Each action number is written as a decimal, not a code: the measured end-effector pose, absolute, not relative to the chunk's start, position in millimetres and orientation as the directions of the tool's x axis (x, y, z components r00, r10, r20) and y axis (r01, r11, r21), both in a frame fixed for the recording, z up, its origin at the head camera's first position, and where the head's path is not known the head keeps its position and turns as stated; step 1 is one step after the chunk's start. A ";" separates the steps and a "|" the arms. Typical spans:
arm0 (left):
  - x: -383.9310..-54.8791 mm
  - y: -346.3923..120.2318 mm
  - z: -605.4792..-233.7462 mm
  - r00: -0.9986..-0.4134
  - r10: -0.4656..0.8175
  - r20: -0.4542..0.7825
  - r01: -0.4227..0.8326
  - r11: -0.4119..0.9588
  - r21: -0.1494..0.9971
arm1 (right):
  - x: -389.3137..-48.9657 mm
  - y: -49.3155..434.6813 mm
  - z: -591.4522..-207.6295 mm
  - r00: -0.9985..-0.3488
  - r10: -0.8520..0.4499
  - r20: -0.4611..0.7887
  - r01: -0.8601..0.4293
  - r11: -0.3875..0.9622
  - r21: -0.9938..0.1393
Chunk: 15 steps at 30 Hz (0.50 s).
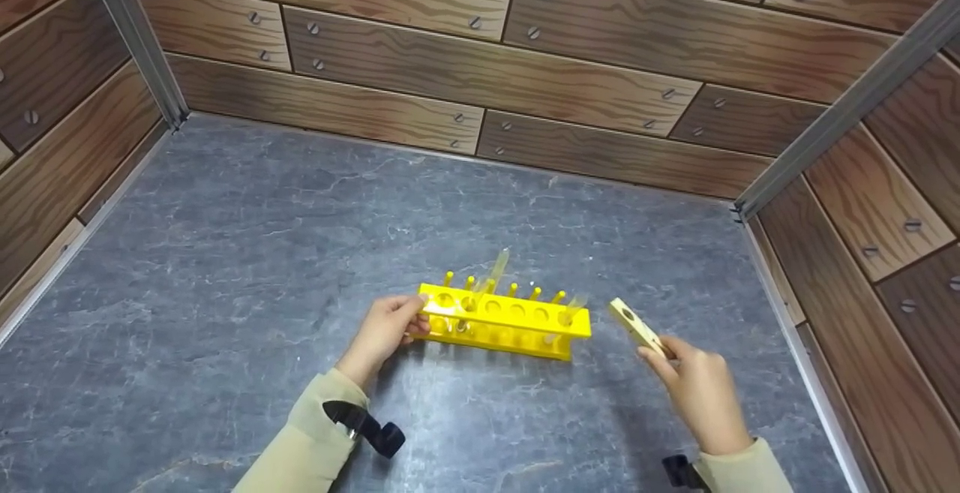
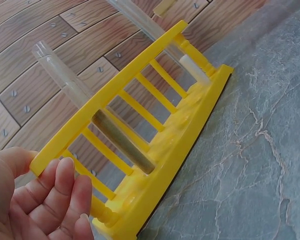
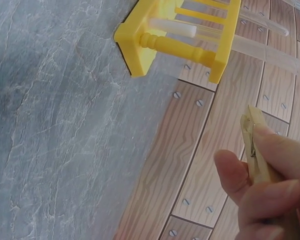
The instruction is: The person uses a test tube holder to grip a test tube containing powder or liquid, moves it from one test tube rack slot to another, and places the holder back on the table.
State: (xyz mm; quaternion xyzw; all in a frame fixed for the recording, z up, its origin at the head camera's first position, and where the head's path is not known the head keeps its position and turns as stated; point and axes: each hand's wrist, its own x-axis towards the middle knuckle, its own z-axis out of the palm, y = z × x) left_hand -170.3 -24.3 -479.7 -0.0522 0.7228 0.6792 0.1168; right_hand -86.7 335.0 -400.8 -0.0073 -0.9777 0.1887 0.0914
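My left hand (image 1: pixel 390 326) grips the left end of a yellow test tube rack (image 1: pixel 504 319), thumb on the upper plate and fingers curled beneath its edge. Clear glass tubes stand in the rack. Toward the left in the left wrist view, a tube holds a brownish-grey filling (image 2: pixel 122 142); another at the far end has a white filling (image 2: pixel 195 69). Behind the upper plate a clear tube (image 1: pixel 501 264) slants upward. Off the rack's right end, my right hand (image 1: pixel 701 388) pinches a wooden test tube clamp (image 1: pixel 634 322), its tip raised toward the rack.
Yellow pegs (image 1: pixel 537 294) line the rack's back side. The grey marbled tabletop (image 1: pixel 285 200) is bounded by wood-patterned walls (image 1: pixel 390 95) at the back and both sides. Metal corner posts (image 1: pixel 139 43) stand where the walls meet.
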 end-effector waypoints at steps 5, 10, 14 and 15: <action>-169.5 -24.6 -480.0 -0.967 0.077 -0.242 -0.237 0.067 0.969 | -86.3 334.4 -401.5 -0.982 0.041 0.187 -0.032 0.926 -0.376; -170.1 -25.1 -480.3 -0.963 0.086 -0.256 -0.251 0.064 0.966 | -85.5 333.9 -401.5 -0.982 0.044 0.181 -0.029 0.923 -0.383; -170.5 -25.0 -479.8 -0.962 0.089 -0.258 -0.254 0.053 0.966 | -86.3 333.4 -400.5 -0.983 0.047 0.180 -0.025 0.927 -0.375; -170.7 -24.9 -479.7 -0.962 0.088 -0.258 -0.254 0.054 0.966 | -86.4 333.4 -400.4 -0.983 0.046 0.180 -0.025 0.928 -0.372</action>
